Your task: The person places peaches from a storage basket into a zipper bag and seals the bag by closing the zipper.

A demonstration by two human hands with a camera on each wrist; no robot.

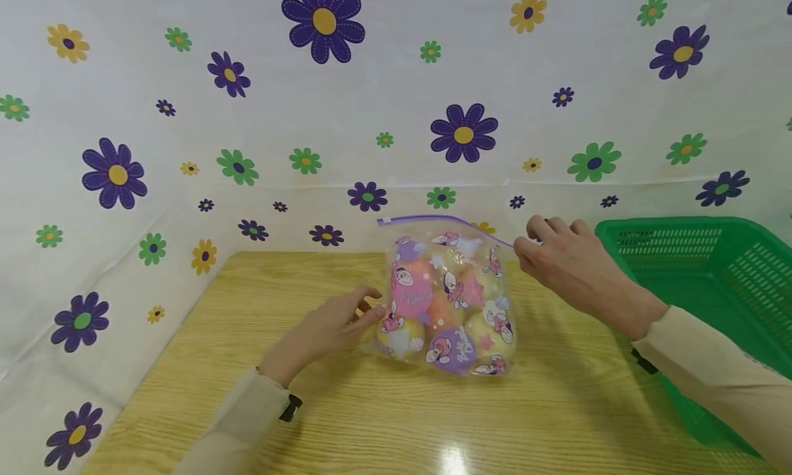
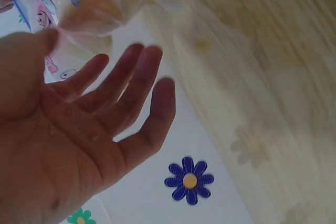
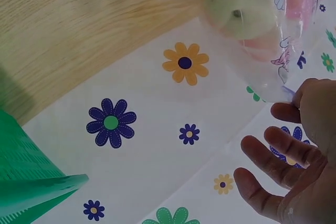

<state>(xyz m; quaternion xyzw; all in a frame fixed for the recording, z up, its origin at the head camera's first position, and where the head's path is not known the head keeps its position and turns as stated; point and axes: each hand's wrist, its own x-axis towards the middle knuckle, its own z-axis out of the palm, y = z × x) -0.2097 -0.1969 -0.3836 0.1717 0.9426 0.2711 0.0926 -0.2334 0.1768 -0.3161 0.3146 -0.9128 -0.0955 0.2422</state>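
Note:
A clear zip bag (image 1: 460, 293) printed with pink and purple cartoon figures stands on the wooden table, filled with several round fruits (image 3: 239, 6), yellowish green and orange-red. Its purple zip edge (image 1: 427, 218) runs along the top, with a white slider at the left end. My right hand (image 1: 566, 269) pinches the bag's top right corner between thumb and index finger, the other fingers loosely bent. At the bag's left side is my left hand (image 1: 331, 327), fingers relaxed and apart. Its thumb (image 2: 50, 40) is at the plastic; whether it touches I cannot tell.
To the right stands a green plastic basket (image 1: 680, 222) with slatted walls, beside and partly beneath my right forearm. A white cloth (image 1: 371, 104) with printed flowers hangs behind the wooden table (image 1: 260, 289) and along its left side.

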